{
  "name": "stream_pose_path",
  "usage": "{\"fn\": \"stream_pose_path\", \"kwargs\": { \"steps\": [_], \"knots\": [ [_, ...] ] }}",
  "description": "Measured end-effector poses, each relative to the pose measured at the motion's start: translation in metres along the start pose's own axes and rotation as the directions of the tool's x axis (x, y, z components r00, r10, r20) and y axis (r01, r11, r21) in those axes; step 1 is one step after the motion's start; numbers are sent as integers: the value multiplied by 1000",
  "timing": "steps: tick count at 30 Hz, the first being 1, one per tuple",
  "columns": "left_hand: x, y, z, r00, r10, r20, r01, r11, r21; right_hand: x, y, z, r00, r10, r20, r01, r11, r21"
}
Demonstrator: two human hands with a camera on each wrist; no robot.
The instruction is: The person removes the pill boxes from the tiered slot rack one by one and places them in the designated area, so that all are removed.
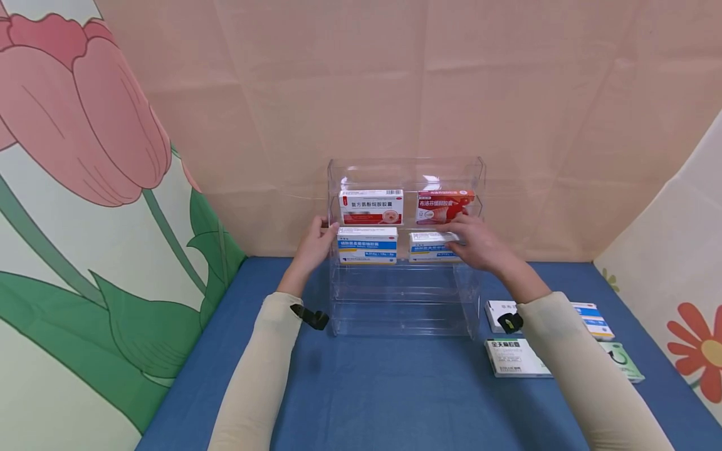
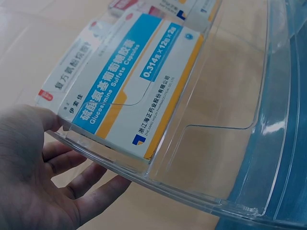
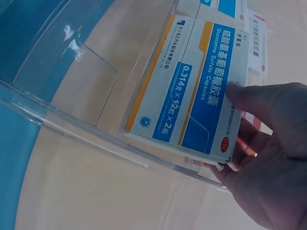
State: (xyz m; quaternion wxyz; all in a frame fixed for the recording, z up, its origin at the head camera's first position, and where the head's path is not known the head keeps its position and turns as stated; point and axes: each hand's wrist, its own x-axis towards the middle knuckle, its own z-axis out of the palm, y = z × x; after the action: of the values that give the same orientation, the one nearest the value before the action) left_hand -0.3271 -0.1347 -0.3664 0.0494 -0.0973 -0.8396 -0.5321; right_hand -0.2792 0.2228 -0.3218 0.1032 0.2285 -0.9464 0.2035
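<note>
A clear acrylic tiered rack [image 1: 403, 319] stands on the blue-covered table. My right hand [image 1: 479, 244] pinches a blue-and-white glucosamine capsule box [image 3: 187, 91] at its end, thumb on the printed front. That box sits tilted in the rack's middle tier, at the right. At the rack's left side, my left hand [image 1: 314, 244] grips the clear side panel, thumb near the edge and fingers outside. Beside that thumb stands a matching glucosamine box [image 2: 134, 86]. One tier higher are a white-and-red medicine box [image 1: 371, 207] and a red ibuprofen box [image 1: 434, 208].
Right of the rack lie more medicine boxes: a white one [image 1: 499, 313], a blue-and-white one [image 1: 592, 321], a white one with green print [image 1: 516, 358] and a green one [image 1: 627, 360], partly hidden by my right sleeve. A beige cloth [image 1: 282, 125] hangs behind the rack.
</note>
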Motion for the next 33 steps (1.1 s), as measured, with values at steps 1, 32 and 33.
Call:
{"fn": "stream_pose_path", "kwargs": {
  "steps": [1, 32, 33],
  "knots": [
    [0, 0, 0, 1000, -2, 1, 2, 1000, -2, 0, -1, 0, 1000, 2, 2, -2, 1000, -8],
    [-2, 2, 1, 1000, -22, 2, 22, 1000, -5, -17, -28, -25, 961, -176, -213, 173, 984, -30],
    [-1, 2, 1, 1000, -21, 2, 21, 1000, -5, -18, -30, -25, 962, -184, -201, 180, 983, -39]
  ]
}}
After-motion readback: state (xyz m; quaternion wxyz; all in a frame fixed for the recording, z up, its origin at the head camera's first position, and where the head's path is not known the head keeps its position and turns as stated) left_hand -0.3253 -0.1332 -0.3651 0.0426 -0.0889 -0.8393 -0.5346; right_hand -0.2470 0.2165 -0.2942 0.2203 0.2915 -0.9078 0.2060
